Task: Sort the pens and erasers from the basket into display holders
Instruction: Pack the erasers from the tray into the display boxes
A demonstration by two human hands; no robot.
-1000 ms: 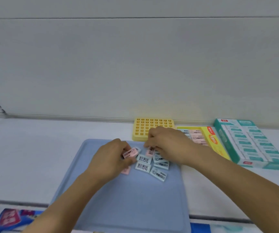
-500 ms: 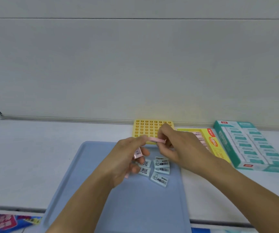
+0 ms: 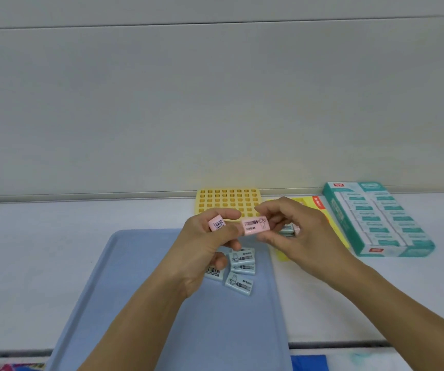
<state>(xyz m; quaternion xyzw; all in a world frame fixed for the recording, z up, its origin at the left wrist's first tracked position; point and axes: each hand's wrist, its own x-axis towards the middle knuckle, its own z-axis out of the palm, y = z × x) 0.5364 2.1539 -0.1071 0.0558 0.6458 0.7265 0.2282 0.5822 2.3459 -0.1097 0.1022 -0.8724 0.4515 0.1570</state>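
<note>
Two pink erasers (image 3: 256, 225) pinched between the left hand (image 3: 210, 236) and right hand (image 3: 293, 231) could slip onto the blue tray (image 3: 103, 290) mid-handover.

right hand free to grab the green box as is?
Probably not: the right hand is pinching a pink eraser. The green box lies uncovered just to its right, so the path looks clear once it lets go.

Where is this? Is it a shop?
Probably a stationery shop shelf, or a mock-up of one. A green display box holds rows of packaged erasers, a yellow grid holder waits for pens, and loose blue erasers lie on a blue tray.
</note>
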